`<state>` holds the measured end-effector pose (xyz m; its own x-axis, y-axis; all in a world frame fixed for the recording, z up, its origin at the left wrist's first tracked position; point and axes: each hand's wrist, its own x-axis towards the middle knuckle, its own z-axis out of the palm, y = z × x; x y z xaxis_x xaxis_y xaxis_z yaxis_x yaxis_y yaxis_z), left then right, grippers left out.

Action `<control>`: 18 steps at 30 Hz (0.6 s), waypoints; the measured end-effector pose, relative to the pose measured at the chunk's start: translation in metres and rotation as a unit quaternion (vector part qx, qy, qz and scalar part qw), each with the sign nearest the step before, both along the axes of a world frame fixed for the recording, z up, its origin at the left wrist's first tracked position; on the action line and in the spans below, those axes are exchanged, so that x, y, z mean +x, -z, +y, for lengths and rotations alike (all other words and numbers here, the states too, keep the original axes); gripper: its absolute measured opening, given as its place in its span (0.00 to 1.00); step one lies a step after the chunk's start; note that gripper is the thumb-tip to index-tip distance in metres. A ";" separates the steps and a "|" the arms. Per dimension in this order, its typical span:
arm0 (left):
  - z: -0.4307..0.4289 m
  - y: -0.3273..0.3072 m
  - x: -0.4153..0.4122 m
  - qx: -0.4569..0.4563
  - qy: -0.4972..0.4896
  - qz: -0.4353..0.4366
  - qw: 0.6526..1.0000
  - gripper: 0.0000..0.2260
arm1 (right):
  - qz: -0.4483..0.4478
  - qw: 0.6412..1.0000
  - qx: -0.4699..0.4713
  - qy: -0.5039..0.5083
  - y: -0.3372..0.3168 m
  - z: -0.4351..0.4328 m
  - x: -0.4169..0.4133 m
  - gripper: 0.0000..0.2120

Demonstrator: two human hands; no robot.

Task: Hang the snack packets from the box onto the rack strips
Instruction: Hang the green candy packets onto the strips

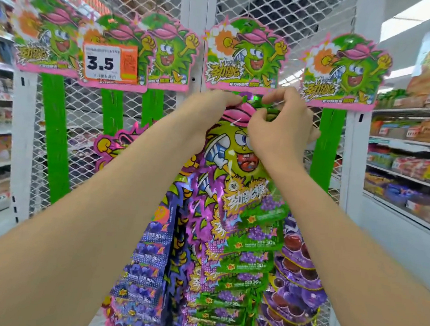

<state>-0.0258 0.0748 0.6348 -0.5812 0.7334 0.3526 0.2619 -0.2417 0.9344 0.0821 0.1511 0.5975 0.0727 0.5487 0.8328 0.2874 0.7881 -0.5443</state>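
Here, a glossy green-purple cartoon-faced packet (235, 149).

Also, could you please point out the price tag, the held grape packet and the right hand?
price tag (110, 63): head view, its white panel.
grape packet (243, 180): head view, below the cartoon face.
right hand (281, 127): head view, back of hand.

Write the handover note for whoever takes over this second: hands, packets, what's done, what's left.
Hands: left hand and right hand both pinch the top of the green grape packet, held up just under the middle header card; whether it is hooked cannot be told.
Done: rows of packets already hang below it.
Left: seat this one; the far-left green strip shows bare. The box is not in view.
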 end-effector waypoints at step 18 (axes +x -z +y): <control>-0.094 0.313 -0.011 -0.045 -0.089 0.582 0.807 0.04 | -0.499 0.842 -0.029 -0.202 0.266 -0.062 0.037 0.05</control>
